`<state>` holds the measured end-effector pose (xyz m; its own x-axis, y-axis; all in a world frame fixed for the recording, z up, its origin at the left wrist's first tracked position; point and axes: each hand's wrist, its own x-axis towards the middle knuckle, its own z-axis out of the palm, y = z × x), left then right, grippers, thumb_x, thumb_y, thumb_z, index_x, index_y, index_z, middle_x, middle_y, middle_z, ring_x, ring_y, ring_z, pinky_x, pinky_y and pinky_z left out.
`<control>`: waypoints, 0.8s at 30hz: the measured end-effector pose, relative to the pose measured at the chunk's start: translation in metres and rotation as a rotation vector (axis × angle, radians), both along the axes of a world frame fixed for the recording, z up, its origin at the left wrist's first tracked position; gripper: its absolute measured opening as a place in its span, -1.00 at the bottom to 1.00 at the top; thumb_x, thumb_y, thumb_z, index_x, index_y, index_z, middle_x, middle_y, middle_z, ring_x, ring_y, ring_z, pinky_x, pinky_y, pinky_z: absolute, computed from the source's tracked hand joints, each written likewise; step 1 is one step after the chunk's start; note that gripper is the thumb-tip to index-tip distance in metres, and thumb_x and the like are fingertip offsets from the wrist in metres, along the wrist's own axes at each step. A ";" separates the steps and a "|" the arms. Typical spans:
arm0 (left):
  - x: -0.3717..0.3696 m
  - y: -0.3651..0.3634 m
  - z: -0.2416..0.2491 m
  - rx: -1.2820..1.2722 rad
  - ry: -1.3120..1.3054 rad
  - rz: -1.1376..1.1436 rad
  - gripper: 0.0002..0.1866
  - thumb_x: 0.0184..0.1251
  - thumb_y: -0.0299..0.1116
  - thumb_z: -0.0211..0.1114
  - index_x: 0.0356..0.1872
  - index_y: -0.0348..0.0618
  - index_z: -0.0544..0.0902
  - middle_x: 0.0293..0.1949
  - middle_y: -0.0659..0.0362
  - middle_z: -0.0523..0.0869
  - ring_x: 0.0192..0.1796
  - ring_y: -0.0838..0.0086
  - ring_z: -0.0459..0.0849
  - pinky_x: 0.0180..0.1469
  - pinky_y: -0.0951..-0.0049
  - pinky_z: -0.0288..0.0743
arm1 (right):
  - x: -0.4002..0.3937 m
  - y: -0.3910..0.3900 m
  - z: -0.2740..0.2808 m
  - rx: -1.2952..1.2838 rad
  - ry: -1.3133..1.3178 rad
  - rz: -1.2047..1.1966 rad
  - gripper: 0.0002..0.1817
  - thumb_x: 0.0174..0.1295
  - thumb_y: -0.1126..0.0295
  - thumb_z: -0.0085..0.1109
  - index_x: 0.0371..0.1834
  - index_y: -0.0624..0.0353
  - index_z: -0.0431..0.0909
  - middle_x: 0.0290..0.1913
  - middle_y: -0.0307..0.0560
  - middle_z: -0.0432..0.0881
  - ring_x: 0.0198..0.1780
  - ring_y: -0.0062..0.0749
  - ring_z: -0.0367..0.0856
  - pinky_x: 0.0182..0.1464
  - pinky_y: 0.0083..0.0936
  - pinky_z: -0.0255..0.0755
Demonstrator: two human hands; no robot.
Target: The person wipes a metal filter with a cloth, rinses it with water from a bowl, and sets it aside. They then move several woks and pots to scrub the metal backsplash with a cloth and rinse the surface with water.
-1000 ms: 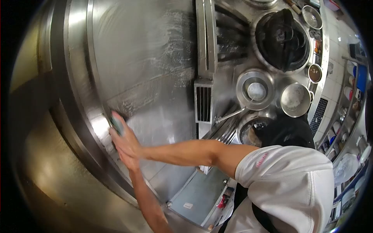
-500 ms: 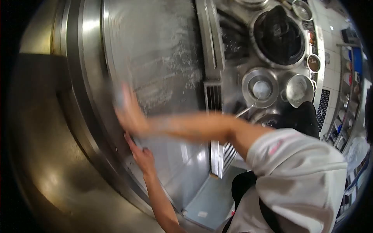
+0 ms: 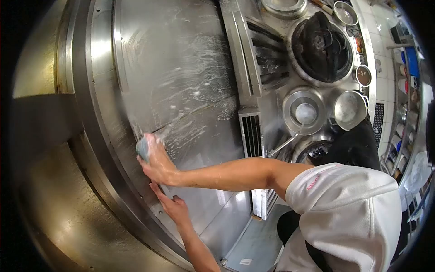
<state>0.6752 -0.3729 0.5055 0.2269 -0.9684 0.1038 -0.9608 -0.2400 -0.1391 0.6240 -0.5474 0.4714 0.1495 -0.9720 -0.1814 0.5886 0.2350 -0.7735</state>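
My right hand [image 3: 156, 158] is wrapped round a grey-green scouring pad [image 3: 143, 148], pressed against the metal wall panel [image 3: 190, 72] near its left edge. White suds streak and dot the panel above and beside the pad. Just below, my left hand [image 3: 174, 206] rests against the panel's lower left edge, its fingers stretched out and its thumb apart, holding nothing. The two hands are close together.
On the right is a steel cooking range with a dark wok [image 3: 322, 47], a steel bowl [image 3: 304, 111] with a ladle, a two-handled pan [image 3: 350, 110] and a small pot [image 3: 345, 13]. A slotted vent [image 3: 251, 136] borders the panel.
The view has shifted slightly, and both hands appear lower in it. My right hand, blurred before, is now sharp, with the pad clearly visible. More suds streaks show on the panel.
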 end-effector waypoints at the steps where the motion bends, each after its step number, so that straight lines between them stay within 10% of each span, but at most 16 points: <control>1: 0.000 0.001 0.002 0.002 0.019 0.016 -0.12 0.00 -0.80 -0.10 0.52 -0.27 0.09 0.52 -0.20 0.18 0.55 -0.12 0.12 0.55 0.06 0.11 | -0.005 0.004 -0.002 -0.032 0.063 0.076 -0.27 0.19 0.45 0.24 0.38 0.43 0.11 0.24 0.46 0.30 0.32 0.33 0.28 0.38 0.01 0.19; 3: -0.002 -0.001 -0.004 0.001 0.025 0.034 -0.12 0.00 -0.81 -0.10 0.52 -0.27 0.08 0.52 -0.20 0.17 0.55 -0.11 0.12 0.55 0.07 0.10 | 0.017 -0.068 -0.011 -0.181 0.186 -0.270 -0.40 0.14 0.51 0.19 0.27 0.42 0.24 0.19 0.44 0.34 0.22 0.32 0.34 0.30 0.06 0.25; 7: -0.002 -0.008 -0.005 0.012 0.003 0.117 -0.11 0.08 -0.79 -0.09 0.57 -0.21 0.01 0.53 -0.22 0.15 0.53 -0.11 0.18 0.51 0.14 0.15 | -0.013 -0.277 -0.002 0.036 0.132 -0.090 -0.44 0.12 0.25 0.17 0.09 0.43 0.30 0.18 0.43 0.37 0.23 0.22 0.35 0.31 0.01 0.26; 12: -0.012 -0.048 0.003 0.033 0.036 0.075 -0.06 -0.01 -0.85 0.02 0.55 -0.30 0.02 0.54 -0.21 0.12 0.58 -0.06 0.07 0.58 0.10 0.00 | 0.032 -0.102 -0.007 -0.007 -0.316 -0.289 -0.36 0.08 0.52 0.14 0.29 0.39 0.24 0.20 0.47 0.37 0.21 0.31 0.41 0.23 0.04 0.28; 13: -0.021 -0.072 0.002 0.026 0.014 0.013 -0.05 0.00 -0.84 0.05 0.55 -0.29 0.01 0.55 -0.21 0.10 0.59 -0.04 0.07 0.57 0.11 0.01 | 0.003 -0.076 -0.011 -0.122 0.106 -0.290 -0.37 0.06 0.54 0.11 0.28 0.40 0.23 0.17 0.46 0.38 0.18 0.31 0.42 0.22 0.01 0.30; 22: -0.023 -0.111 0.000 0.001 0.033 0.036 -0.12 0.04 -0.81 -0.01 0.53 -0.30 0.05 0.53 -0.22 0.16 0.56 -0.10 0.12 0.55 0.08 0.04 | -0.049 -0.374 -0.003 -0.019 0.275 -0.042 -0.40 -0.01 0.41 0.26 0.06 0.59 0.32 0.11 0.43 0.52 0.23 0.18 0.51 0.27 -0.21 0.45; 24: -0.020 -0.109 -0.003 -0.006 0.036 0.030 -0.12 0.04 -0.81 -0.03 0.53 -0.30 0.05 0.52 -0.22 0.16 0.56 -0.11 0.12 0.55 0.07 0.05 | -0.045 -0.434 0.000 0.130 0.256 -0.157 -0.60 0.04 0.35 0.31 -0.04 0.28 0.56 0.05 0.13 0.66 0.16 -0.05 0.63 0.18 -0.27 0.55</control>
